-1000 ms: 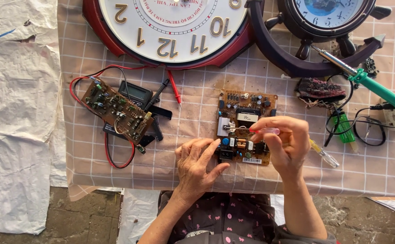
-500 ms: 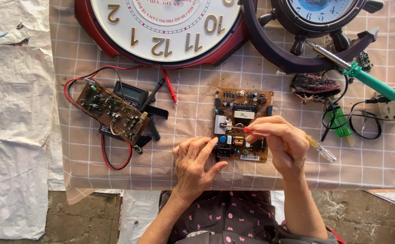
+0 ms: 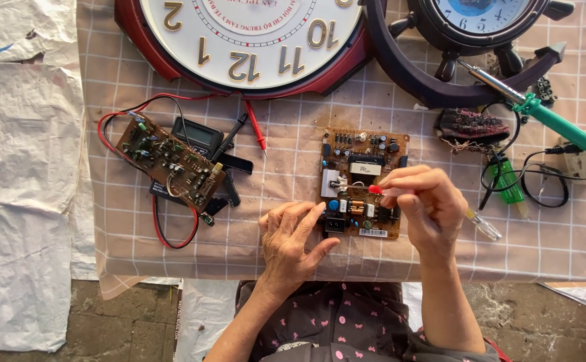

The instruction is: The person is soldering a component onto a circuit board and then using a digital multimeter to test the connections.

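Note:
A brown circuit board (image 3: pixel 363 151) with several components lies on the checked cloth (image 3: pixel 286 154) in front of me. My right hand (image 3: pixel 430 211) is over the board's right side, closed on a small screwdriver-like tester (image 3: pixel 484 228). The tester's clear handle sticks out to the right, and its red end (image 3: pixel 375 190) sits above the middle of the board. My left hand (image 3: pixel 293 241) lies flat on the cloth with fingers spread, fingertips touching the board's lower left corner and holding nothing.
A second circuit board (image 3: pixel 169 164) rests on a multimeter (image 3: pixel 199 137) with red and black leads at the left. A large red-framed wall clock (image 3: pixel 152 50) and a ship's-wheel clock (image 3: pixel 427 84) lie behind. At the right are a green-handled soldering iron (image 3: pixel 554 121), a green lighter (image 3: pixel 507 181) and a black cable (image 3: pixel 551 177).
My right hand has brought the tester's red end leftward over the middle of the board. My left hand has stayed at the board's lower left corner. The view has shifted slightly.

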